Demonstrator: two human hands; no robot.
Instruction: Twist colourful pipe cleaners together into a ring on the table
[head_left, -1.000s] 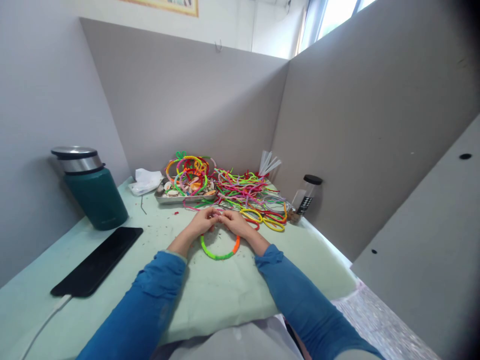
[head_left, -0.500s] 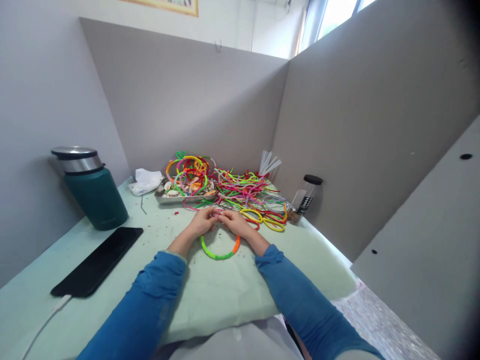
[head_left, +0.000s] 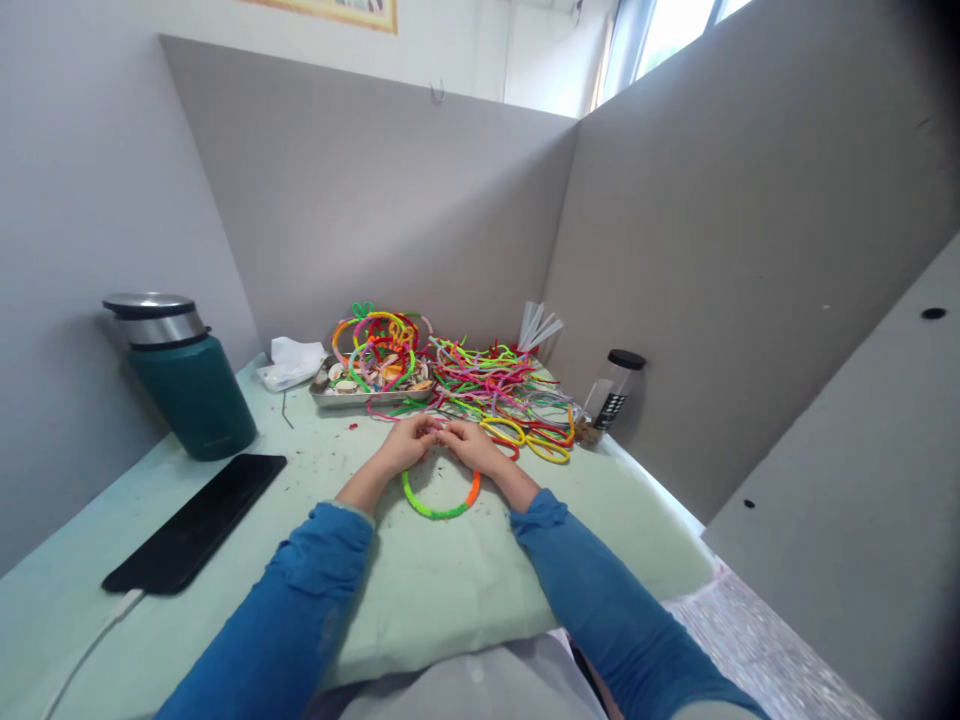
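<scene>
My left hand point(head_left: 409, 443) and my right hand point(head_left: 469, 445) meet fingertip to fingertip above the table, both closed in a pinch. Between them they hold the far side of a pipe-cleaner ring point(head_left: 440, 514), yellow-green on the left, green at the near side and orange on the right. Its near curve hangs toward me, below my hands. My fingers hide the far part of the ring where they pinch. Just beyond them lies a heap of loose pipe cleaners point(head_left: 487, 375) in pink, green, red and other colours.
A metal tray point(head_left: 360, 400) holds finished-looking coloured rings and flat pieces. To the left stand a teal bottle point(head_left: 191, 395) and a black phone point(head_left: 199, 525) on a white cable. Yellow loops point(head_left: 547, 449) lie right of my hands, near a clear black-lidded bottle point(head_left: 619, 385). Grey partitions enclose the table.
</scene>
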